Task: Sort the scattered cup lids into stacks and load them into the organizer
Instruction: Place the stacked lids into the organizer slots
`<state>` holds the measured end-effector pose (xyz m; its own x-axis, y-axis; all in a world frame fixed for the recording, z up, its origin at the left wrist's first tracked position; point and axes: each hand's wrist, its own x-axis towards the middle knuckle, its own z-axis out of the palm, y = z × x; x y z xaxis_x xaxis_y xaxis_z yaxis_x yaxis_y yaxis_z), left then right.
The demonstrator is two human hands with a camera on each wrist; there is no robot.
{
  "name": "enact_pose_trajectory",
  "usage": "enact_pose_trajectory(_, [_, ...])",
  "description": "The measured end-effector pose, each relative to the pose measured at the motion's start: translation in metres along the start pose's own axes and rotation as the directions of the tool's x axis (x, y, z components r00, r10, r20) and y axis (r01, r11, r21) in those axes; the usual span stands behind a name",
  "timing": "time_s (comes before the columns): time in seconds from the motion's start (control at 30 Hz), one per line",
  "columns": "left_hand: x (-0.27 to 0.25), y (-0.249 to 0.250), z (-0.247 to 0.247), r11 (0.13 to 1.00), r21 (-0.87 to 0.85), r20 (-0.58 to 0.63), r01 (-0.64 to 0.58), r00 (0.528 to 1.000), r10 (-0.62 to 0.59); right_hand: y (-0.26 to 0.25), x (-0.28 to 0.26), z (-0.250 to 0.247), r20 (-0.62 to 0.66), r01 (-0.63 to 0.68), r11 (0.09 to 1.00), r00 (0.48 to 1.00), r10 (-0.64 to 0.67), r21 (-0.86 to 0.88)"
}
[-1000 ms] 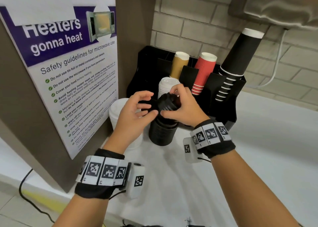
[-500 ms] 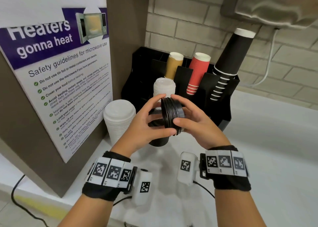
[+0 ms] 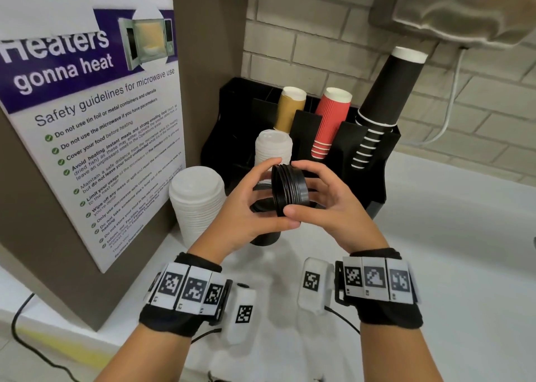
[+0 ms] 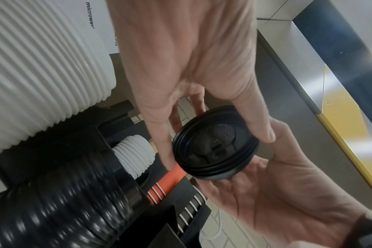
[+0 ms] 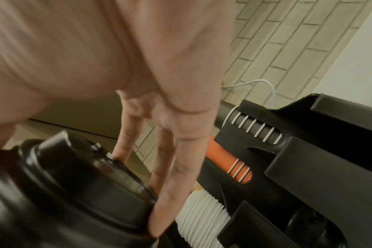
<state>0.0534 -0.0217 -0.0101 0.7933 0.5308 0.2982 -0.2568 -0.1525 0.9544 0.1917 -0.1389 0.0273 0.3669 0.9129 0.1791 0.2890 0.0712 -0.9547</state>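
Note:
A short batch of black lids is turned on edge, lifted above the tall black lid stack standing on the counter. My left hand grips the batch from the left and my right hand from the right, thumbs underneath and fingers curled over the rim. The left wrist view shows the black lids' top face, with the right hand's palm cupped behind it. The black organizer stands just behind the hands, with a white lid stack in its front left slot.
A tall white lid stack stands on the counter, left of the hands, against a cabinet with a poster. In the organizer are brown cups, red cups and black cups. A brick wall lies behind it.
Both hands lifted a short batch of black lids off the top of the black stack and turned it on edge. In the last half second it has hardly moved.

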Motion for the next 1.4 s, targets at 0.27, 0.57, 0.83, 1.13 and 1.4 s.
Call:
enact_pose_trajectory(0.27, [0.006,0.002,-0.007,1.000,0.000,-0.150,0.023,0.988,-0.023,0.012,0.031,-0.022,-0.187,0.000,1.000,0.982,0.003,0.014])
enact_pose_trajectory(0.57, [0.008,0.003,-0.025,0.995,0.097,-0.399,-0.031,0.914,0.068,0.062,0.100,-0.073,-0.265,-0.189,0.781,0.964,0.031,-0.596])
enact_pose_trajectory(0.83, [0.007,0.000,-0.025,0.995,0.101,-0.425,-0.018,0.903,0.059,0.079,0.124,-0.054,-0.025,-0.111,0.258,0.949,0.314,-0.960])
enact_pose_trajectory(1.13, [0.004,-0.004,-0.027,0.993,0.121,-0.411,-0.001,0.910,0.051,0.090,0.123,-0.042,-0.021,-0.021,-0.004,0.930,0.368,-1.000])
enact_pose_trajectory(1.4, [0.003,0.002,-0.026,0.991,0.130,-0.413,0.017,0.910,0.038,0.073,0.114,-0.043,-0.030,-0.090,0.177,0.949,0.314,-0.980])
